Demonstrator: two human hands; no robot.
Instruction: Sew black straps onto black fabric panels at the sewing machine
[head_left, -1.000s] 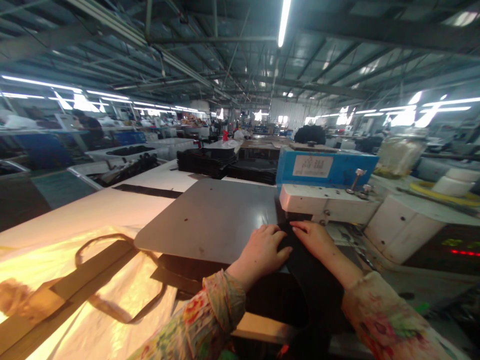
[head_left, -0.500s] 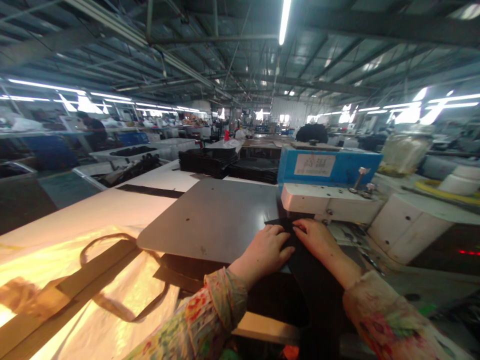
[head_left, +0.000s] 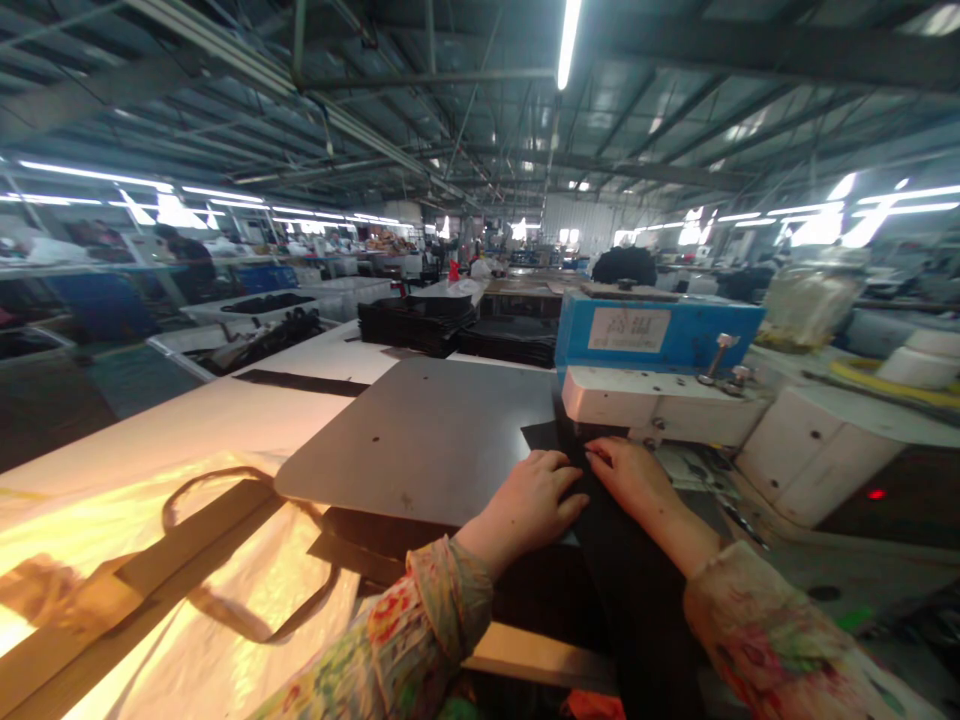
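Observation:
A long black sheet (head_left: pixel 630 560), like fabric or thin leather, runs from the lower front up to the machine (head_left: pixel 637 398), its far corner lying on the grey metal plate (head_left: pixel 420 430). At the sheet's left edge, my left hand (head_left: pixel 529 505) has its fingers curled down on the material, with the thumb to the near side. Facing it, my right hand (head_left: pixel 641 490) presses its closed fingertips on the same sheet, just before the white machine head. What lies beneath my fingertips is hidden, as is the working point under the head.
Black stacked pieces (head_left: pixel 416 322) sit behind the plate. A dark strip (head_left: pixel 300 382) lies on the white table (head_left: pixel 187 425). Brown strips (head_left: pixel 142 590) and clear plastic lie at front left. The blue box (head_left: pixel 660 330) tops the machine; a jar (head_left: pixel 814 300) stands at right.
The sheet's far corner has moved away from me and slightly left across the metal plate. My hands stay nearly in place. The red display on the right has changed from dashes to one dot.

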